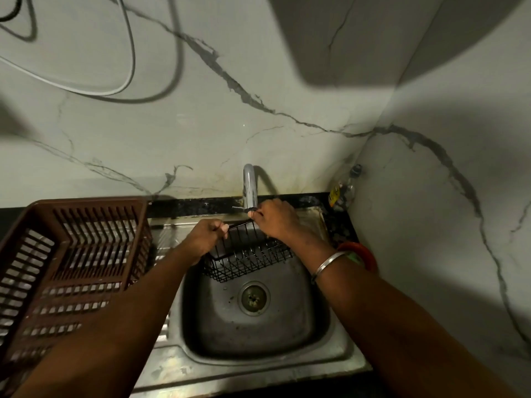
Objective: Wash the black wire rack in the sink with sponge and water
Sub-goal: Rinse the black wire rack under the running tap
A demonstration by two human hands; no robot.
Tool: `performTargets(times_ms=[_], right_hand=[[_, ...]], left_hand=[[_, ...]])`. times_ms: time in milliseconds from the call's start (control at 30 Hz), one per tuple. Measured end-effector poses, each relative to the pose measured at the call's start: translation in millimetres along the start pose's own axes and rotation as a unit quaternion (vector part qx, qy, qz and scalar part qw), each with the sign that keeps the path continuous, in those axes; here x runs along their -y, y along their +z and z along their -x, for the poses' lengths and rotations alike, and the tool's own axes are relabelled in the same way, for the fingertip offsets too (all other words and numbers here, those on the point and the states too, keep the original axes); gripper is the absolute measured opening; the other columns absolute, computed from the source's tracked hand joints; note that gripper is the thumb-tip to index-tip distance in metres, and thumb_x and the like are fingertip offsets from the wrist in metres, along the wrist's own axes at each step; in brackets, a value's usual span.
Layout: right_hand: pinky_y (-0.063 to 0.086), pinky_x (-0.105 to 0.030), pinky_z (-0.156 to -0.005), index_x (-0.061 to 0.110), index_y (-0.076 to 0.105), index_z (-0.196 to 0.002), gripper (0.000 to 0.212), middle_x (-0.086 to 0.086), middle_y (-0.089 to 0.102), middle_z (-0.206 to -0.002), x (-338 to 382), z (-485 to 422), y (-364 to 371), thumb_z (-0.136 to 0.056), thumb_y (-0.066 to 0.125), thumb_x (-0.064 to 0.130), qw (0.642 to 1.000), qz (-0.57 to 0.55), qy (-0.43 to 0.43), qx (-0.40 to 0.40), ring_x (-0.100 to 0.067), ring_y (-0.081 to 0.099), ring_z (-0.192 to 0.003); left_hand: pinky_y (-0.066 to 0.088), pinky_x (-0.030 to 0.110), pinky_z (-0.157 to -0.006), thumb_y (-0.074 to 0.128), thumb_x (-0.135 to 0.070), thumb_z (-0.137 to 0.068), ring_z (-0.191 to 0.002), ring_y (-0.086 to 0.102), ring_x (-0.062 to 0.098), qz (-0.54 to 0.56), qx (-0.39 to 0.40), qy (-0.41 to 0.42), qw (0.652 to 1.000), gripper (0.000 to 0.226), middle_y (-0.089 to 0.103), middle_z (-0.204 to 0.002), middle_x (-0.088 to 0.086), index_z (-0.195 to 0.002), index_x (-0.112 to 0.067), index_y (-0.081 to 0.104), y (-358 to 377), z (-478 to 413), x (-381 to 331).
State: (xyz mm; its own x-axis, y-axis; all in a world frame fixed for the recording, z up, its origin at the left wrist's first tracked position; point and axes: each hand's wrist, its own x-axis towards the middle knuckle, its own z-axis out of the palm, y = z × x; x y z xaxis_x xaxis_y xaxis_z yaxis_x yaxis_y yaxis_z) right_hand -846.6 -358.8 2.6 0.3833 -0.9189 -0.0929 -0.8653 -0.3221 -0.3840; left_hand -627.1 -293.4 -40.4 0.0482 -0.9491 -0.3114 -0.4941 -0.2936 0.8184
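The black wire rack point(247, 258) is tilted over the back of the steel sink point(287, 320), just under the curved tap point(249, 185). My left hand point(205, 235) grips the rack's upper left rim. My right hand point(274, 219) pinches the rack's top right corner close to the tap's spout. No sponge shows in the view, and I cannot tell whether water runs from the tap.
A brown plastic dish basket point(71, 262) stands on the drainboard to the left of the sink. A small bottle point(343, 188) sits in the back right corner against the marble wall. The drain point(254, 298) lies open in the basin's middle.
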Motion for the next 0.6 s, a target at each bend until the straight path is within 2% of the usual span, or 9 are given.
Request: performTargets(times_ms=[133, 233, 300, 333, 400, 500, 600], right_hand=[[0.049, -0.028, -0.059, 0.021, 0.069, -0.075, 0.04, 0.004, 0.066, -0.066, -19, 1, -10, -0.098, 0.066, 0.052, 0.997, -0.078, 0.023, 0.0, -0.011, 0.062, -0.059], [0.052, -0.036, -0.056, 0.02, 0.061, -0.068, 0.038, 0.001, 0.063, -0.066, -16, 1, -3, -0.1, 0.069, 0.038, 0.986, -0.159, 0.043, -0.008, -0.013, 0.058, -0.057], [0.049, -0.032, -0.053, 0.02, 0.067, -0.075, 0.028, 0.004, 0.066, -0.072, -5, -2, -1, -0.099, 0.072, 0.034, 0.985, -0.165, 0.04, -0.022, -0.01, 0.059, -0.06], [0.046, -0.027, -0.055, 0.017, 0.073, -0.087, 0.021, 0.003, 0.07, -0.081, 1, -3, -1, -0.098, 0.073, 0.034, 0.986, -0.165, 0.034, -0.02, -0.01, 0.063, -0.066], [0.046, -0.02, -0.058, 0.007, 0.075, -0.111, 0.031, -0.004, 0.073, -0.098, 14, -5, 3, -0.098, 0.074, 0.035, 0.985, -0.168, 0.036, -0.012, -0.016, 0.069, -0.081], [0.052, -0.024, -0.057, 0.007, 0.072, -0.109, 0.029, -0.001, 0.07, -0.09, 30, -4, 12, -0.097, 0.075, 0.034, 0.983, -0.173, 0.053, -0.014, -0.016, 0.07, -0.078], [0.063, -0.033, -0.066, 0.012, 0.077, -0.101, 0.03, -0.001, 0.076, -0.085, 17, -5, 12, -0.094, 0.078, 0.041, 0.97, -0.235, 0.065, -0.002, -0.016, 0.075, -0.074]], left_hand=[[0.044, 0.033, -0.081, 0.058, -0.021, -0.111, -0.079, 0.057, 0.014, 0.033, -0.001, 0.002, 0.999, 0.034, 0.067, -0.077, 0.0, -0.081, -0.01, 0.071, -6, 1, 12], [0.043, 0.025, -0.072, 0.057, -0.019, -0.111, -0.071, 0.053, 0.009, 0.041, -0.006, -0.016, 0.999, 0.037, 0.064, -0.064, -0.012, -0.076, -0.013, 0.068, -2, 2, 12], [0.046, 0.023, -0.069, 0.056, -0.022, -0.111, -0.07, 0.056, 0.009, 0.039, 0.011, -0.019, 0.999, 0.037, 0.065, -0.064, -0.012, -0.077, -0.015, 0.068, 4, 6, 4], [0.049, 0.027, -0.073, 0.055, -0.027, -0.112, -0.073, 0.06, 0.011, 0.035, 0.024, -0.014, 0.999, 0.036, 0.069, -0.071, -0.008, -0.081, -0.015, 0.069, 7, 6, 1], [0.052, 0.033, -0.08, 0.051, -0.034, -0.113, -0.084, 0.065, 0.016, 0.051, 0.043, -0.003, 0.998, 0.035, 0.074, -0.089, 0.005, -0.095, -0.012, 0.073, 13, 9, -9], [0.051, 0.029, -0.08, 0.047, -0.032, -0.114, -0.09, 0.064, 0.018, 0.111, 0.048, 0.015, 0.993, 0.041, 0.074, -0.101, 0.018, -0.112, 0.002, 0.069, 25, 10, -27], [0.05, 0.031, -0.079, 0.047, -0.03, -0.115, -0.09, 0.061, 0.022, 0.157, 0.043, -0.003, 0.987, 0.039, 0.071, -0.097, 0.021, -0.106, 0.003, 0.066, 29, 8, -23]])
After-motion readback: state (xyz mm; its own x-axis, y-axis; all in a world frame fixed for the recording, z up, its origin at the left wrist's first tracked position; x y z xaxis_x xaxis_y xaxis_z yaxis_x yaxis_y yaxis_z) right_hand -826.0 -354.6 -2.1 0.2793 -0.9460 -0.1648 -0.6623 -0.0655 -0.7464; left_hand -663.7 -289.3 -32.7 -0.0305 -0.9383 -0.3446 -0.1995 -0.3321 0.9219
